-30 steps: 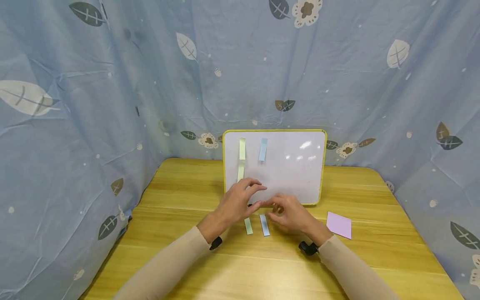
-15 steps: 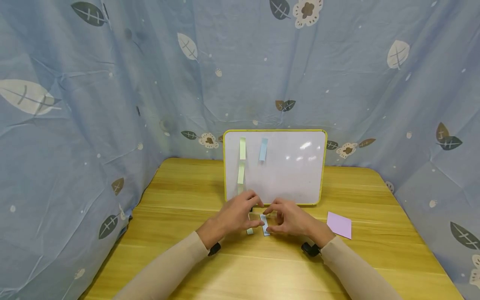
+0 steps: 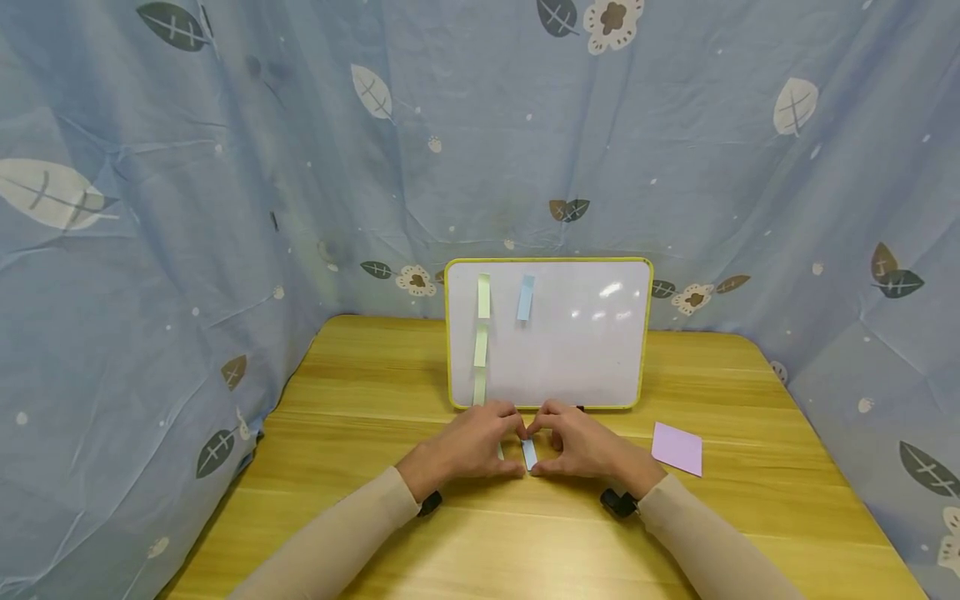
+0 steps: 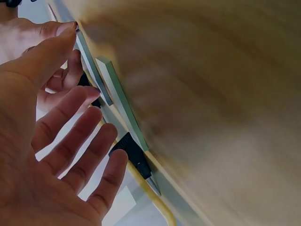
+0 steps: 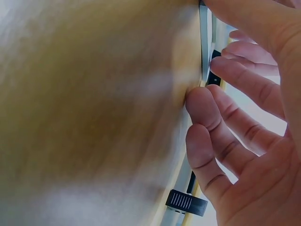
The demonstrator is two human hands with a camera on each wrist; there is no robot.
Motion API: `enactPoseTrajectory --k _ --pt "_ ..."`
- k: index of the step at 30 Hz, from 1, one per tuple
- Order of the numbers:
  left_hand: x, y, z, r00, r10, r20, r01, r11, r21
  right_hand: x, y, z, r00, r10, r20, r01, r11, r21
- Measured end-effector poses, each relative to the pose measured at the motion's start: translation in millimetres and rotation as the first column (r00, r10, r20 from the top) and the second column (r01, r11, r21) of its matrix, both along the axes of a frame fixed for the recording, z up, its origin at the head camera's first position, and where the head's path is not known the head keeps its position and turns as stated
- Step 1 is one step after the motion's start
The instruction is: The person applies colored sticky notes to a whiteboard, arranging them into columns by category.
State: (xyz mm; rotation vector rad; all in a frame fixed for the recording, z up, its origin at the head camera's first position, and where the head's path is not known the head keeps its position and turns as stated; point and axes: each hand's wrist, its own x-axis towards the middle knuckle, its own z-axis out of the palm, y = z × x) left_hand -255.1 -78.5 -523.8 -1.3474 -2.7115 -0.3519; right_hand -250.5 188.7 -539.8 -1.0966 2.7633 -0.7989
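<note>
A narrow pad of blue sticky notes (image 3: 528, 456) lies on the table between my hands. My left hand (image 3: 468, 442) pinches it lengthwise, thumb at the near end and index finger at the far end. From the other side my right hand (image 3: 583, 442) holds the same two ends with thumb and index finger. The remaining fingers of both hands are loosely bent and apart from the pad. A green sticky note pad (image 4: 121, 101) lies beside the blue one, mostly covered by the left hand in the head view.
Behind the hands stands a whiteboard (image 3: 577, 350) with a yellow frame. Green strips (image 3: 483, 297) run down its left side, and one blue strip (image 3: 526, 298) hangs near the top. A purple square pad (image 3: 677, 449) lies to the right. Black pieces (image 5: 186, 202) sit at the board's lower edge.
Both hands have come down from the board's lower edge towards me and closed in on the blue pad. A third green strip, covered earlier by the left hand, now shows low on the board.
</note>
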Motion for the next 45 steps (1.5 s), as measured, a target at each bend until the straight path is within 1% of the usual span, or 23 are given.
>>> enactPoseTrajectory --k 8,15,23,30,41,45 --pt "-1.6 1.5 -3.2 1.000 -0.013 0.018 0.014 0.999 -0.044 0.1 -1.2 -0.7 1.000 -0.007 -0.008 0.007 1.000 0.023" --pt "-0.5 2.3 -1.8 0.999 -0.017 0.030 0.019 0.999 -0.044 0.5 -1.2 -0.2 1.000 -0.005 -0.010 0.006 1.000 0.029" --pt "0.4 2.1 -1.8 0.999 -0.003 0.045 0.005 0.999 -0.046 0.5 -0.5 -0.8 0.999 0.016 -0.032 -0.015 0.999 0.034" --pt "-0.8 2.5 -5.3 0.999 0.005 0.047 -0.003 0.999 -0.035 1.7 -0.4 -1.3 1.000 0.018 -0.012 -0.018 0.999 0.028" --pt "1.3 3.4 -1.6 0.998 0.021 0.061 -0.018 0.999 -0.049 4.6 -0.8 0.4 0.999 0.032 -0.006 -0.032 0.999 -0.003" --pt "0.8 4.2 -1.9 0.997 0.027 0.070 -0.023 0.999 -0.049 4.0 0.0 -0.8 0.999 0.041 -0.029 -0.041 0.999 -0.009"
